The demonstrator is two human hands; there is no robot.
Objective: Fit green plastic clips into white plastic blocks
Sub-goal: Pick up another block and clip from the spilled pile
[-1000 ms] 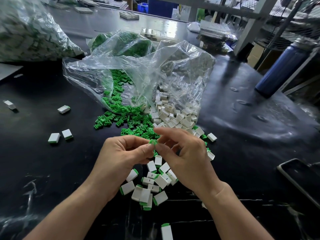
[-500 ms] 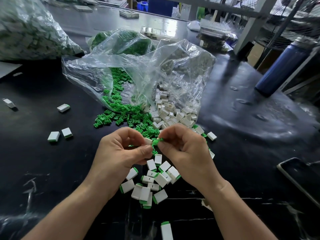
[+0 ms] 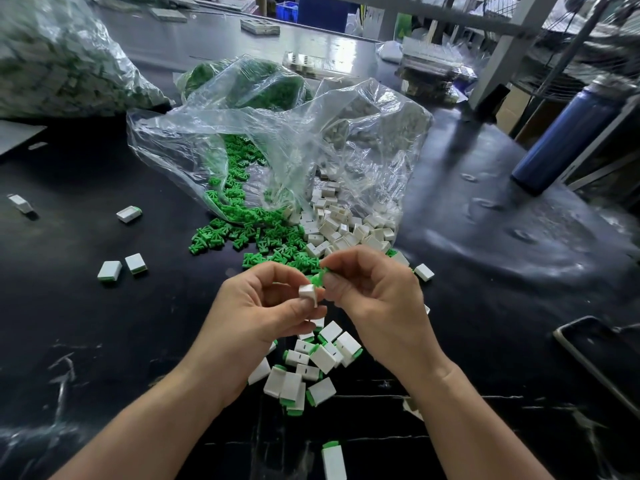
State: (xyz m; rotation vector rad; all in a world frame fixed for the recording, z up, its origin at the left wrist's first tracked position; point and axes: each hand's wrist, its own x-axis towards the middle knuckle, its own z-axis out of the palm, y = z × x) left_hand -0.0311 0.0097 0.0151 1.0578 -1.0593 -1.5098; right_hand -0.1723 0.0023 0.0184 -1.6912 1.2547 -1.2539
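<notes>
The left hand (image 3: 263, 306) pinches a white plastic block (image 3: 308, 293) between thumb and curled fingers. The right hand (image 3: 377, 299), close against the left, pinches a green clip (image 3: 319, 277) that touches the block's upper end. Just below the hands, a heap of finished blocks (image 3: 311, 368) with green ends lies on the black worktop (image 3: 104, 341). Beyond the hands, loose green clips (image 3: 256, 237) and loose white blocks (image 3: 349, 230) spill from a clear plastic bag (image 3: 277, 133). A few stray blocks (image 3: 110, 270) lie well apart to the left, a blue bottle (image 3: 561, 140) stands at the far right, and a phone (image 3: 595, 355) lies near the right edge
</notes>
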